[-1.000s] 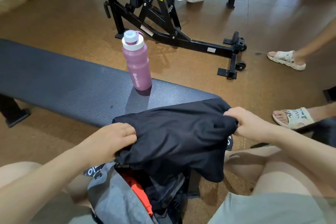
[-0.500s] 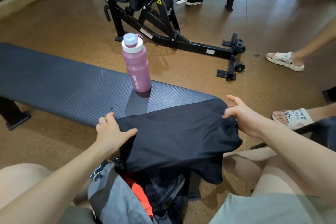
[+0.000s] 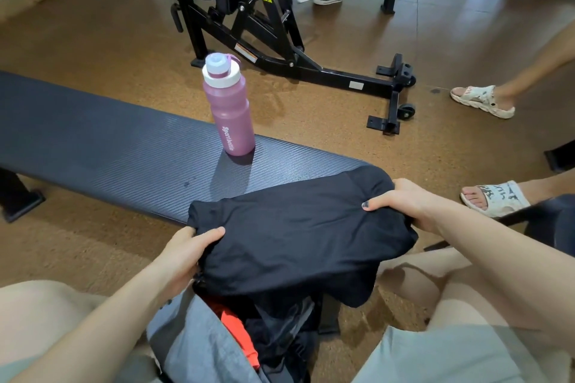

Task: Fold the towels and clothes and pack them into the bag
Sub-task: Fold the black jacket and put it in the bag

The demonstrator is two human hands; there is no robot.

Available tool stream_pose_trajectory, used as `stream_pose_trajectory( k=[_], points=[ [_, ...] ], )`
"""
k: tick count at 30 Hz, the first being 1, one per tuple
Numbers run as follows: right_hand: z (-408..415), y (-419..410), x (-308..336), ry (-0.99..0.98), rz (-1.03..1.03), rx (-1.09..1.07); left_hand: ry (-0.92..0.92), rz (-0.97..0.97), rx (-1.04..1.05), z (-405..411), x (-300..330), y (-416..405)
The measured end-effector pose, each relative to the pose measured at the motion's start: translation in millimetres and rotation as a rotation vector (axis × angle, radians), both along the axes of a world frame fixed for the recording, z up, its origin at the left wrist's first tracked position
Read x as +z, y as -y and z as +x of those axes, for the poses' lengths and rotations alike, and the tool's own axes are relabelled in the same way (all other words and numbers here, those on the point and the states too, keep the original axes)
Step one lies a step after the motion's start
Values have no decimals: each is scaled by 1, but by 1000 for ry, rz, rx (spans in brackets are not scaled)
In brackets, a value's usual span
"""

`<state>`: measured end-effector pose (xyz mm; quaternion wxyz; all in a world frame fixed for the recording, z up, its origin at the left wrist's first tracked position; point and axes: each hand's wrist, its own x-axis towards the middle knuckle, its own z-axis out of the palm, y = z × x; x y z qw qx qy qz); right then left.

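Note:
A folded black garment [image 3: 298,236] lies across the near end of the dark padded bench [image 3: 102,149] and hangs over the open grey bag [image 3: 193,348] between my knees. My left hand [image 3: 183,255] grips the garment's left edge, thumb on top. On the right edge my right hand [image 3: 404,202] is closed the same way. Inside the bag I see something orange-red [image 3: 239,333] and dark fabric; the rest of the bag's inside is hidden by the garment.
A pink sport bottle [image 3: 228,112] with a white cap stands upright on the bench just beyond the garment. A black gym machine [image 3: 273,34] sits on the brown floor behind. Another person's sandalled feet [image 3: 494,199] are close on the right.
Both hands, spread flat on the garment half a second ago, have closed on its left and right edges. The garment sits a little flatter and more squared than one second ago.

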<state>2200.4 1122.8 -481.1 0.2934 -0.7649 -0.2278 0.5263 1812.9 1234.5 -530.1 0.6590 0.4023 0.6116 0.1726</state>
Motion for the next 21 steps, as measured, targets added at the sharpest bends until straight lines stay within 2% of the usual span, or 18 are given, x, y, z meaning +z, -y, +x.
stream_pose_trajectory(
  k=[2, 4, 6, 8, 10, 12, 14, 18, 21],
  points=[
    [-1, -3, 6, 52, 82, -10, 48, 71, -13, -1, 10, -8],
    [-1, -8, 16, 104, 200, -17, 28, 248, -4, 4, 26, -18],
    [-1, -20, 23, 176, 322, -50, -53, 428, 17, 13, 41, -31],
    [2, -35, 26, 219, 412, -93, -195, 526, 34, 23, 44, -46],
    [5, -50, 20, 159, 375, -93, -313, 471, 39, 31, 36, -58],
    [6, -55, 8, 89, 198, -53, -381, 363, -7, 37, 26, -62],
    [8, -53, -3, 110, 85, -61, -415, 333, -59, 38, 20, -58],
    [10, -41, -9, 116, 39, -102, -460, 291, -113, 35, 25, -42],
    [11, -31, -9, 69, -17, -87, -296, 133, -24, 30, 21, -33]
  ],
)
